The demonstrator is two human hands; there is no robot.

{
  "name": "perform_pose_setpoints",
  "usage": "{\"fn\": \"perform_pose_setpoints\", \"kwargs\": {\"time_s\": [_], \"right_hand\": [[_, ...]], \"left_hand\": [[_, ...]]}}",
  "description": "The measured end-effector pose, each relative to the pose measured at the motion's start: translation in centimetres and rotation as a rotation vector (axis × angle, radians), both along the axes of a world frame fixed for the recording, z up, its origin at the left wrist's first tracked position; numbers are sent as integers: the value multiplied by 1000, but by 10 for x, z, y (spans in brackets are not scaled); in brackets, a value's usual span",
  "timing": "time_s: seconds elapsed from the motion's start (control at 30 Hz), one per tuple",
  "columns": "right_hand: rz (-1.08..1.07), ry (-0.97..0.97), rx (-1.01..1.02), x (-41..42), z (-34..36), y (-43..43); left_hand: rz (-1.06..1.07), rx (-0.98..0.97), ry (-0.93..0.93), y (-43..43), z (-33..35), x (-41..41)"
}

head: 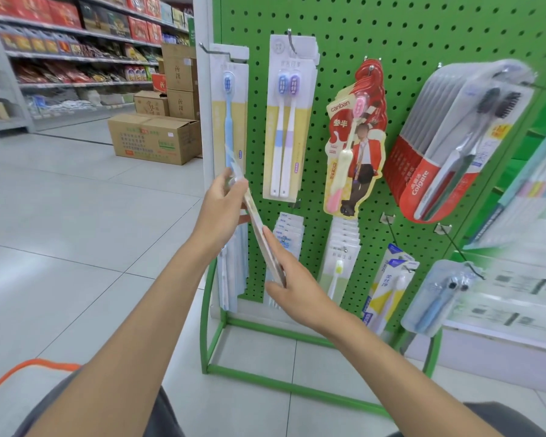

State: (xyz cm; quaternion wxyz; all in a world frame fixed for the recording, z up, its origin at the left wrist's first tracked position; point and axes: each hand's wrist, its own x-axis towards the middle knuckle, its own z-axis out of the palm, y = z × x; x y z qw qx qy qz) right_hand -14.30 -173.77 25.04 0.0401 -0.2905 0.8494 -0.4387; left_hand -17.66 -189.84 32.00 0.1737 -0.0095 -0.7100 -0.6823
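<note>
Shop aisle, green pegboard (391, 42); left hand (221, 212), right hand (293, 279) grip toothbrush pack (256, 219).

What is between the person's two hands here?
Head view: a thin carded pack, edge-on and tilted, runs from the left hand pinching its upper end to the right hand holding its lower end.

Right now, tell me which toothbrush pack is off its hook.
The tilted pack, edge-on, gripped by the left hand above and the right hand below; every other pack hangs on the green pegboard.
</note>
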Motion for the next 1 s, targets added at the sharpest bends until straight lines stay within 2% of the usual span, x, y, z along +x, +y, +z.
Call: {"fn": "perform_pose_setpoints", "kwargs": {"time_s": [0.17, 0.3, 0.37, 0.63, 0.77, 0.9, 1.0], "right_hand": [[-81, -169, -160, -5, -2, -3], [-91, -108, -166, -7, -6, -4], [-103, -98, -152, -9, -5, -3], [-230, -118, -357, -29, 15, 14], [-264, -90, -483, -28, 35, 21], [-310, -45, -615, -30, 53, 29], [-373, 0, -664, -32, 60, 33]], "left_hand": [[38, 34, 76, 3, -3, 2], [-84, 235, -22, 6, -5, 0], [-170, 276, -38, 9, -5, 1], [-438, 151, -143, 16, -11, 8], [-507, 215, -161, 17, -10, 8], [-526, 117, -185, 17, -12, 8], [-529, 114, -217, 18, -15, 8]]}}
